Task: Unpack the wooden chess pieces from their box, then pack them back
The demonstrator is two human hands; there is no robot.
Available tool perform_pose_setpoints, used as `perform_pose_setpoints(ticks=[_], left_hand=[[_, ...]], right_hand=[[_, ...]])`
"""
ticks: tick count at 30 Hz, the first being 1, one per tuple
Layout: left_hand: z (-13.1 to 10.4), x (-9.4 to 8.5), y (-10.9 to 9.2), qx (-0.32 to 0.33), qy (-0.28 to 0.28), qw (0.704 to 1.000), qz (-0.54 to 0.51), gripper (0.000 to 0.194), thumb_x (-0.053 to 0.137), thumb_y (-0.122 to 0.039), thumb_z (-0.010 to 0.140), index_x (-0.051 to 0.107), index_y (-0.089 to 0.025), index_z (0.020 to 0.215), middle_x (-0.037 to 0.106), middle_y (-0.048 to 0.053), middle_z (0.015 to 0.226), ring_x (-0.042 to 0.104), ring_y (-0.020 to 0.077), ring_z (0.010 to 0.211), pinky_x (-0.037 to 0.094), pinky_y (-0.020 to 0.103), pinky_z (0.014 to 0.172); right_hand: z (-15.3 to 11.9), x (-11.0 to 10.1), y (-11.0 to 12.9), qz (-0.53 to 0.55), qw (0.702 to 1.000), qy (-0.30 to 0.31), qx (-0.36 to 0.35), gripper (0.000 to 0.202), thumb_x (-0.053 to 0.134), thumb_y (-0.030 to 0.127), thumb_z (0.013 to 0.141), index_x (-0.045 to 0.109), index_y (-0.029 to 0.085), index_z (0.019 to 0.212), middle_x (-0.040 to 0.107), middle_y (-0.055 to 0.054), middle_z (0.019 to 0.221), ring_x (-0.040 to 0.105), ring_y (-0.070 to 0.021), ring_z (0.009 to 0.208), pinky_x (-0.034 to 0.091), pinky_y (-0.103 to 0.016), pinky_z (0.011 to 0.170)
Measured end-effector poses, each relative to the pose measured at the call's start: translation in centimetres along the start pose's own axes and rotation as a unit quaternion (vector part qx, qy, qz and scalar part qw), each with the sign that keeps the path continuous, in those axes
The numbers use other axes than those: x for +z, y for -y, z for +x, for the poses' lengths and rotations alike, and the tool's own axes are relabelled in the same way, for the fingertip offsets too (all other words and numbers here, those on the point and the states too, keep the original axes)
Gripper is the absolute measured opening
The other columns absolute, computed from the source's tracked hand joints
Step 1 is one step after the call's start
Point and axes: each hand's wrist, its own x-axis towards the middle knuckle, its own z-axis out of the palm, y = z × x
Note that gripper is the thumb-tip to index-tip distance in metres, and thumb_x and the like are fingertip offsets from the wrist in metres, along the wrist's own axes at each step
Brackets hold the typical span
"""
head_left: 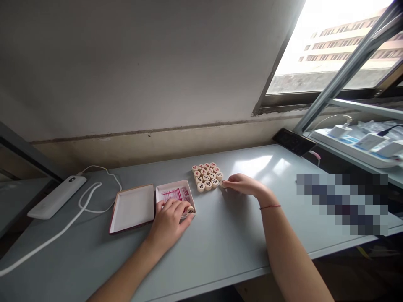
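Round wooden Chinese chess pieces [206, 178], marked in red and black, stand packed together in rows on the grey desk. At the right end of the front row, my right hand [242, 184] pinches one more piece [223, 183] between thumb and fingertips, right beside the group. My left hand [170, 218] reaches over the near edge of a white-lined box [160, 188]. A black-marked chess piece [190, 209] sits between its thumb and index finger at the box's near right corner. Red-printed plastic [176, 193] shows inside the box; my fingers hide part of the interior.
A box lid [134, 207] lies inside-up left of the box. Further left are a white power bank [58, 197] and a looped white cable [85, 201]. A phone [294, 141] leans at the back right, near a power strip [355, 144] on a shelf. Wall behind the desk [220, 235].
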Motion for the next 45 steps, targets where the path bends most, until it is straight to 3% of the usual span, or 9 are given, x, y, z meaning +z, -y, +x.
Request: perform_pose_setpoints(ticks=[5, 8, 12, 17, 21, 25, 29, 36, 45], left_hand=[[0.1, -0.2, -0.2, 0.001, 0.000, 1.000, -0.020, 0.015, 0.045, -0.025, 0.093, 0.060, -0.023, 0.093, 0.070, -0.001, 0.090, 0.061, 0.0173, 0.084, 0.037, 0.035, 0.082], [0.2, -0.3, -0.2, 0.000, -0.027, 0.999, -0.022, 0.018, 0.042, -0.025, 0.094, 0.060, -0.023, 0.093, 0.070, -0.001, 0.087, 0.062, 0.0163, 0.082, 0.036, 0.033, 0.081], [0.2, -0.2, 0.0, -0.002, -0.088, 0.996, -0.035, 0.020, 0.040, -0.027, 0.096, 0.059, -0.023, 0.094, 0.070, -0.001, 0.088, 0.063, 0.0147, 0.080, 0.037, 0.032, 0.083], [0.1, -0.1, 0.5, 0.001, -0.137, 0.989, -0.047, 0.017, 0.041, -0.029, 0.096, 0.057, -0.022, 0.094, 0.070, 0.000, 0.090, 0.064, 0.0161, 0.082, 0.040, 0.032, 0.082], [0.2, -0.8, 1.0, -0.011, -0.132, 0.990, -0.040, 0.020, 0.044, -0.034, 0.094, 0.058, -0.022, 0.099, 0.069, 0.003, 0.092, 0.063, 0.0184, 0.085, 0.044, 0.032, 0.077], [0.3, -2.1, 2.5, -0.045, -0.150, 0.988, -0.001, 0.022, 0.043, -0.034, 0.093, 0.061, -0.022, 0.095, 0.067, 0.003, 0.089, 0.061, 0.0184, 0.083, 0.045, 0.031, 0.079], [0.2, -2.9, 4.8, -0.104, -0.150, 0.982, 0.054, 0.024, 0.043, -0.036, 0.091, 0.061, -0.022, 0.099, 0.065, 0.004, 0.092, 0.061, 0.0207, 0.088, 0.046, 0.032, 0.082], [0.1, -2.6, 6.3, -0.225, -0.065, 0.964, 0.125, 0.029, 0.046, -0.040, 0.088, 0.057, -0.024, 0.109, 0.061, 0.006, 0.102, 0.065, 0.0202, 0.080, 0.049, 0.029, 0.068], [0.5, -3.2, 5.9, -0.285, 0.031, 0.952, 0.110, 0.036, 0.040, -0.036, 0.090, 0.050, -0.021, 0.120, 0.063, 0.008, 0.104, 0.065, 0.0238, 0.085, 0.048, 0.032, 0.068]], right_hand=[[-0.4, -0.6, 0.5, -0.022, 1.000, 0.008, 0.001, 0.043, 0.055, 0.055, 0.076, 0.048, 0.017, 0.058, 0.033, 0.005, 0.050, 0.028, -0.0079, 0.048, 0.020, -0.023, 0.046], [-1.6, -0.6, 2.4, 0.015, 0.996, 0.032, -0.085, 0.042, 0.053, 0.056, 0.078, 0.049, 0.017, 0.063, 0.035, 0.005, 0.055, 0.027, -0.0078, 0.051, 0.021, -0.022, 0.046], [-3.6, 2.0, 6.4, 0.041, 0.952, 0.145, -0.265, 0.035, 0.054, 0.051, 0.081, 0.058, 0.017, 0.084, 0.044, 0.003, 0.063, 0.036, -0.0091, 0.057, 0.027, -0.021, 0.049], [-4.6, 5.4, 9.3, 0.003, 0.936, 0.113, -0.332, 0.031, 0.043, 0.041, 0.090, 0.047, 0.018, 0.071, 0.044, 0.004, 0.061, 0.033, -0.0083, 0.054, 0.026, -0.022, 0.050], [-4.2, 3.0, 7.5, 0.027, 0.956, 0.089, -0.279, 0.036, 0.042, 0.049, 0.089, 0.045, 0.019, 0.070, 0.043, 0.003, 0.063, 0.034, -0.0091, 0.056, 0.026, -0.022, 0.051], [-3.2, -0.6, 3.8, 0.074, 0.989, 0.011, -0.124, 0.037, 0.042, 0.050, 0.086, 0.047, 0.018, 0.069, 0.046, 0.001, 0.064, 0.037, -0.0099, 0.056, 0.028, -0.023, 0.050], [-1.9, -1.4, 1.2, 0.052, 0.998, 0.010, -0.023, 0.033, 0.049, 0.044, 0.080, 0.045, 0.018, 0.061, 0.042, 0.002, 0.059, 0.033, -0.0086, 0.051, 0.025, -0.023, 0.047], [-0.5, -0.2, 0.1, 0.058, 0.998, 0.025, 0.004, 0.034, 0.051, 0.048, 0.077, 0.050, 0.017, 0.062, 0.046, 0.000, 0.059, 0.039, -0.0096, 0.052, 0.029, -0.023, 0.048], [-1.1, -0.1, 0.7, -0.034, 0.999, 0.026, -0.012, 0.040, 0.057, 0.057, 0.072, 0.051, 0.018, 0.065, 0.047, 0.002, 0.058, 0.038, -0.0099, 0.052, 0.028, -0.023, 0.048]])
